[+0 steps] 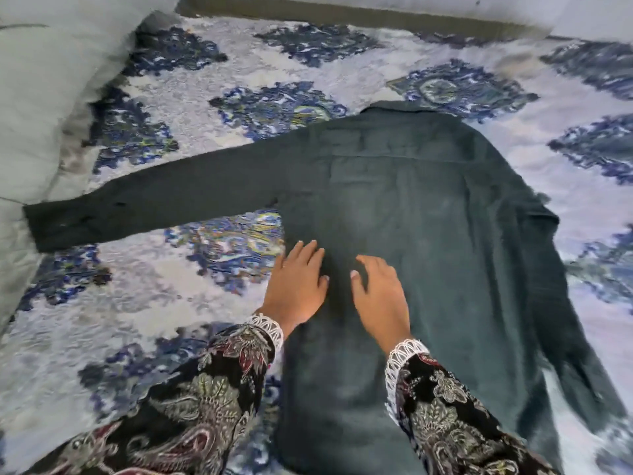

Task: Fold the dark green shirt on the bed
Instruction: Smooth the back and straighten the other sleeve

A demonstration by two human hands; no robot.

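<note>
1. Your dark green long-sleeved woven shirt [411, 207] lies back-up and mostly flat on the bed, covered by a white bedspread with blue medallion print [171, 296]; the collar points to 12 o'clock.
2. One sleeve [154, 200] stretches straight out toward 9 o'clock, its cuff reaching the pale grey pillow [41, 97] at the edge.
3. The other sleeve [555, 303] is folded down along the shirt's 3 o'clock side; motion blur there makes its exact lie hard to judge.
4. Your left hand [298, 286] rests palm-down with fingers spread, gripping nothing, on the shirt's 9 o'clock edge.
5. Your right hand [380, 293] lies just beside it on the cloth, fingers loosely curved, also grasping nothing.
6. Both wrists show black paisley-print cuffs trimmed with white lace [404, 354].
</note>
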